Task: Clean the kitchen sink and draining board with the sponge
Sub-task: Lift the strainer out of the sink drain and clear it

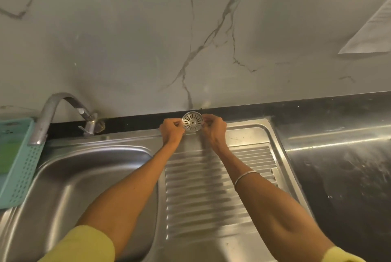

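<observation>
- left hand (pixel 171 130) + right hand (pixel 214 129): both grips pinched on strainer (pixel 192 124) rim
- strainer upright, at draining board (pixel 211 187) back edge
- sink (pixel 88 187) left of board

From my feed, the teal basket (pixel 18 164) is cropped at left, and fingertips vanish behind the strainer (pixel 192 122).

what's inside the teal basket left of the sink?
The teal basket holds something green, possibly a sponge. It is cropped by the frame edge, and the perforated wall hides whatever lies lower down, so the rest cannot be told.
</observation>
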